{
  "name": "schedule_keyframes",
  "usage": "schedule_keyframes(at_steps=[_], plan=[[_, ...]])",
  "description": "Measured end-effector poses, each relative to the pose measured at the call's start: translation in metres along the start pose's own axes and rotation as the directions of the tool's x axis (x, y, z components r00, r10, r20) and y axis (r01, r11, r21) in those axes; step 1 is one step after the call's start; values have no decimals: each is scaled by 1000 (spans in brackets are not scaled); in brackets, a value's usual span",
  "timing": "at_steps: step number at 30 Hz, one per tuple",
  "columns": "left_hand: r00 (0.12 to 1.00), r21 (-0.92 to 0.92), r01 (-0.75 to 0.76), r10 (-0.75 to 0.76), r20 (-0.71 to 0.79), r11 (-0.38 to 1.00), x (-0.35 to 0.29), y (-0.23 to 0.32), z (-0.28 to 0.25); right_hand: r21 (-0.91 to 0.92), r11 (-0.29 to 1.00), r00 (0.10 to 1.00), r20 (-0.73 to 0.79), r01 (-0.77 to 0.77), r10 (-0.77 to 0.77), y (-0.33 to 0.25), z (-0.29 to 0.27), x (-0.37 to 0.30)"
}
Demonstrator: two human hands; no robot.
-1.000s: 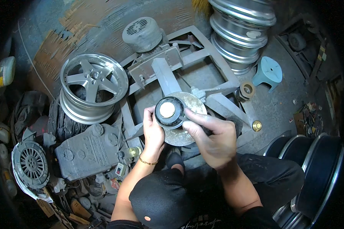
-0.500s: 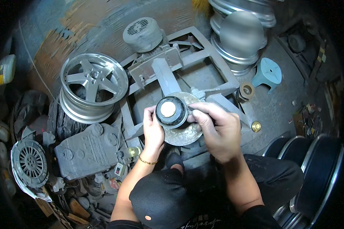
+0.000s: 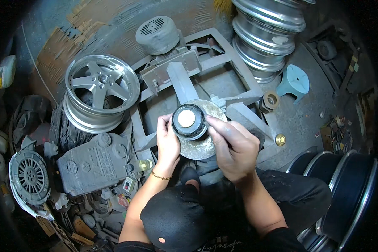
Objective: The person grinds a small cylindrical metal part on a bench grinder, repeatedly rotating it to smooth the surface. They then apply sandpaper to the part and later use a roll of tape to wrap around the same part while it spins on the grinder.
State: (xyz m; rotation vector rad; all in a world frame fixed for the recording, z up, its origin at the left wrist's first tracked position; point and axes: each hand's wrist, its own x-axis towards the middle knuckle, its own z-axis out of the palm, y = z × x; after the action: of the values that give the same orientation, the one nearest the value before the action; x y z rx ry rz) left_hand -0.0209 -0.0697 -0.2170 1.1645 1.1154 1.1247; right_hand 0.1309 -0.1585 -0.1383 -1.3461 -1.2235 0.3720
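Observation:
A round black part shaped like a wheel centre cap (image 3: 192, 130), with a pale disc (image 3: 185, 119) on its top, is in my left hand (image 3: 168, 145). The fingers wrap its left side and hold it above a dusty round metal plate (image 3: 197, 151). On the right, my right hand (image 3: 237, 151) has thumb and forefinger pinched together at the part's rim. Something small and dark shows at those fingertips, too small to name.
A motor (image 3: 157, 35) sits on a metal frame (image 3: 250, 77) ahead. Around it stand a five-spoke wheel rim (image 3: 103, 80), stacked rims (image 3: 264, 46), a light-blue stool (image 3: 296, 80), a dusty ribbed casing (image 3: 92, 161) and more rims (image 3: 344, 189). A brass-coloured round piece (image 3: 280, 139) lies right.
My right hand's fingers have shifted slightly up along the part's rim, and the hand has turned a little. The left hand keeps its hold. The whole view has shifted slightly.

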Motion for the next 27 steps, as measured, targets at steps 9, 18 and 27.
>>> schedule_keyframes(at_steps=[9,18,27], plan=[[1000,6,12,-11,-12,1000,0,-2,0,0,997,996,-49,72,-72,2,5,3],[999,27,24,-23,-26,999,-2,5,4,24,997,994,-80,76,-74,4,9,4],[1000,-23,-2,2,1,1000,2,-3,0,-1,997,995,-72,72,-72,5,10,1]])
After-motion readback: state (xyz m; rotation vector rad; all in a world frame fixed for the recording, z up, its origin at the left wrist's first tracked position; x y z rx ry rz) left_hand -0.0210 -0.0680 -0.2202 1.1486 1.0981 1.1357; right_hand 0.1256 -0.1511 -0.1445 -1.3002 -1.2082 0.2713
